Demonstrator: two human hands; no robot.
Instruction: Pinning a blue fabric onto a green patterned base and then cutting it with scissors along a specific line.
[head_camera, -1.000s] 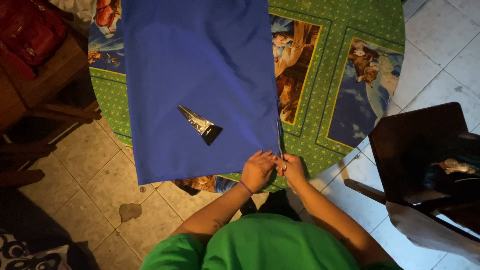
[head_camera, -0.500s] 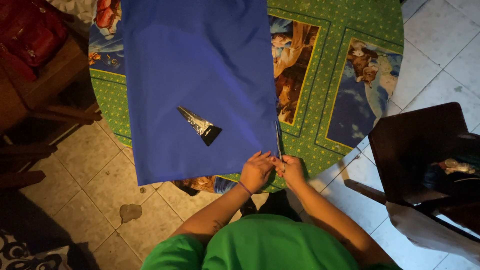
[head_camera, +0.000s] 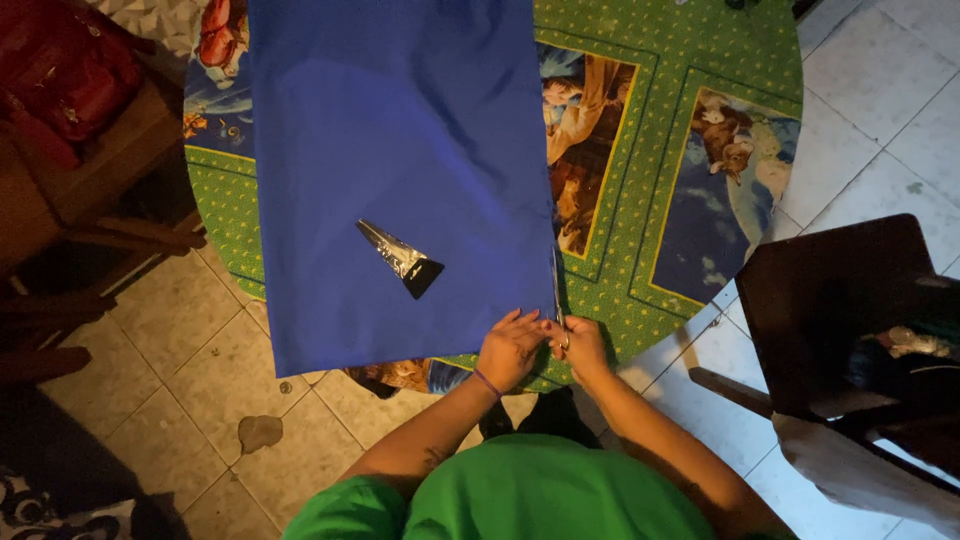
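Right hand (head_camera: 583, 345) grips scissors (head_camera: 557, 290), blades pointing away along the cloth's (head_camera: 400, 150) right edge. Left hand (head_camera: 512, 348) lies flat, fingers spread, on the cloth's near corner, touching the right hand. Cloth covers the table (head_camera: 640, 290)

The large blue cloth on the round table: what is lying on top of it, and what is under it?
On the large blue cloth lies one small dark wedge-shaped piece with a shiny end. Under it is the green patterned tablecloth with picture panels; the part beneath the cloth is covered and cannot be seen.
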